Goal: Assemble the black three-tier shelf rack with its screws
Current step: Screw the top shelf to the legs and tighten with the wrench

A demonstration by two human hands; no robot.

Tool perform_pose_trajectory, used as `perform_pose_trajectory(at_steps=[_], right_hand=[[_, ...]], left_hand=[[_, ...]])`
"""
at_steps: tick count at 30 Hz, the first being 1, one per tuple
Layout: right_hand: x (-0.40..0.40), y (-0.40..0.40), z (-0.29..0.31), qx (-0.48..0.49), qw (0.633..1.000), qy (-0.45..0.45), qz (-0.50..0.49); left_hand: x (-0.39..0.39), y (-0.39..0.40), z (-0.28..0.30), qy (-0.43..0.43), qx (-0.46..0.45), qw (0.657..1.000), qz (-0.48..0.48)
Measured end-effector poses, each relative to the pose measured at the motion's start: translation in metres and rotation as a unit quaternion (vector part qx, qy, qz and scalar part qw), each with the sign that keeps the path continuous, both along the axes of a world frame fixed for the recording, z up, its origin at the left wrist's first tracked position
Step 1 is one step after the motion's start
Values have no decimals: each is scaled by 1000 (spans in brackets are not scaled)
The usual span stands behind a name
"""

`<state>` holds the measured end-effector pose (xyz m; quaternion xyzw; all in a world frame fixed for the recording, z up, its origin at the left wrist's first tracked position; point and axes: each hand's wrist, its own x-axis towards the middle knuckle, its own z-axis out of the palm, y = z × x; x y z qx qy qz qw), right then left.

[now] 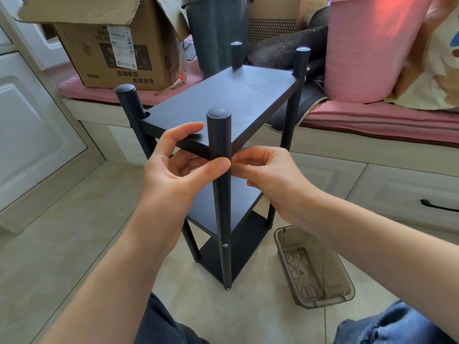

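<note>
The rack (223,155) stands on the floor in the frame's centre. My left hand (173,165) grips the top board beside the front post (219,145); my right hand (263,170) pinches something, probably a screw, against it. It may slip and fall, or go in crooked.

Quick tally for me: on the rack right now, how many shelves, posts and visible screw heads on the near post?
Shelves: 3
Posts: 4
Screw heads visible on the near post: 2
Total: 9
</note>
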<state>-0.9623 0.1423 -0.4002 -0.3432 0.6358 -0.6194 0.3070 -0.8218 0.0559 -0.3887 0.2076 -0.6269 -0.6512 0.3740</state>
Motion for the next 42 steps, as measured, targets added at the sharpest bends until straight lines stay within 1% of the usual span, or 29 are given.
perform_pose_trajectory(at_steps=[3, 6, 8, 14, 21, 25, 27, 31, 34, 36, 39, 42], right_hand=[[4, -5, -1, -24, 1000, 3, 15], [7, -11, -2, -34, 999, 26, 13], [9, -15, -2, -39, 999, 23, 13], [10, -22, -3, -35, 999, 15, 27], [-1, -10, -5, -43, 997, 54, 29], [-17, 8, -5, 5, 996, 91, -3], [-27, 18, -6, 36, 995, 93, -21], [-37, 31, -2, 33, 999, 27, -22], [-37, 32, 5, -8, 998, -67, -3], [-37, 31, 10, -37, 990, -132, 8], [-36, 26, 18, -85, 973, -214, 1], [-37, 20, 24, -124, 960, -250, -11]], left_hand=[[2, -3, 0, 2, 3, 1000, 0], [2, -4, 0, 4, 6, 1000, 0], [2, -5, 0, 8, 9, 1000, 0], [5, -8, 1, 11, 9, 1000, -5], [5, -9, -1, 6, -10, 1000, -7], [5, -9, -3, 2, -21, 1000, -4], [4, -8, -3, -1, -28, 1000, 0], [1, -5, -4, -14, -56, 998, 16], [-2, -2, -7, -35, -115, 992, 38], [-4, 0, -9, -52, -163, 983, 59], [-4, -2, -13, -61, -191, 977, 78], [-2, -6, -13, -64, -210, 971, 89]])
